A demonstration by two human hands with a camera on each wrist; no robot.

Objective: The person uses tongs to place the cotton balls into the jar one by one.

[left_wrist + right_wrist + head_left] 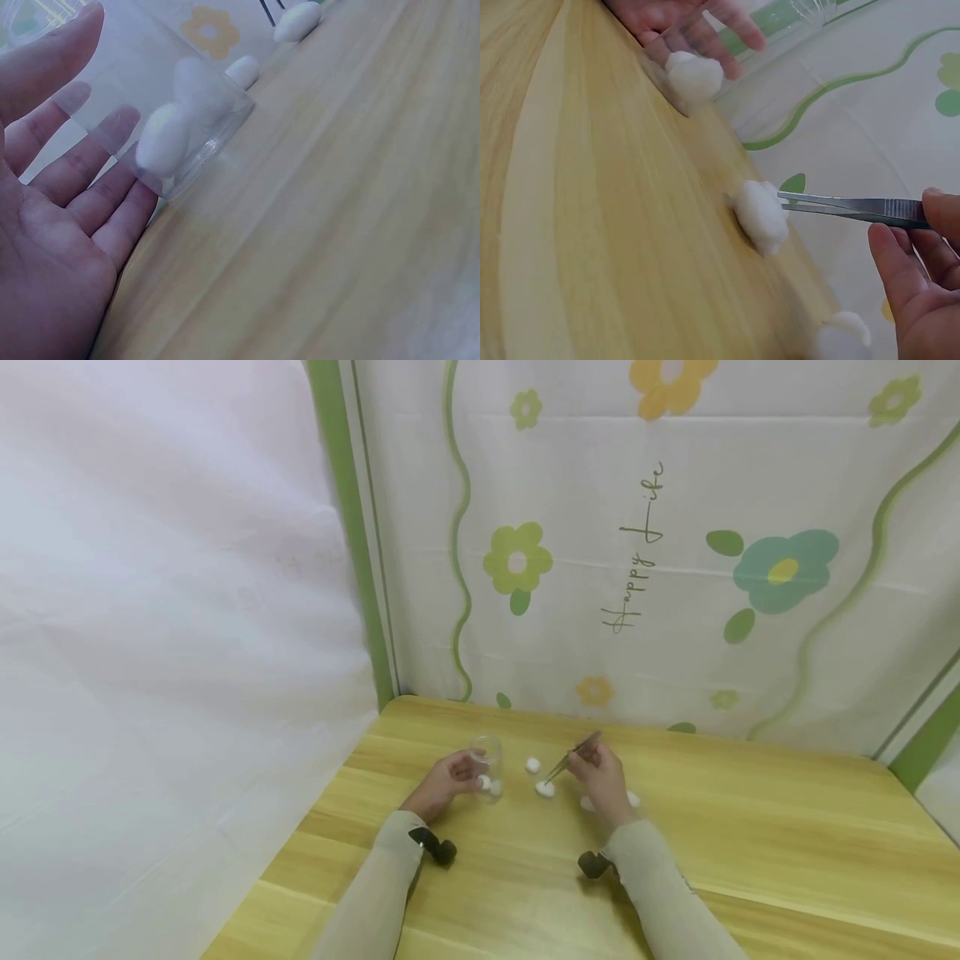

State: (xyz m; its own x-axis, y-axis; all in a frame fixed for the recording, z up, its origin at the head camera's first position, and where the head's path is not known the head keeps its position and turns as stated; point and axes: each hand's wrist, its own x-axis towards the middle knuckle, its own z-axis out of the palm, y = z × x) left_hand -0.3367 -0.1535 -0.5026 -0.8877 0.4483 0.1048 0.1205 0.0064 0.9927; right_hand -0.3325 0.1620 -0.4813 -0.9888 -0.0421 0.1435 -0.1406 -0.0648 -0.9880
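A clear jar (pixel 487 758) stands on the table with white cotton balls (pixel 163 141) at its bottom. My left hand (pixel 447 781) holds it from the left, thumb on one side and fingers on the other. My right hand (pixel 602 777) pinches metal tweezers (pixel 855 208) between thumb and fingers. Their tips meet the edge of a cotton ball (pixel 762 217) lying on the table to the right of the jar; whether they grip it I cannot tell. Another cotton ball (pixel 533 765) lies just behind that one.
More cotton balls lie beside my right wrist, one (pixel 633 798) to its right and one (pixel 587 803) partly hidden to its left. The wooden table (pixel 510 877) ends at a flowered curtain (pixel 570 635). A white sheet (pixel 187 610) hangs along the left side.
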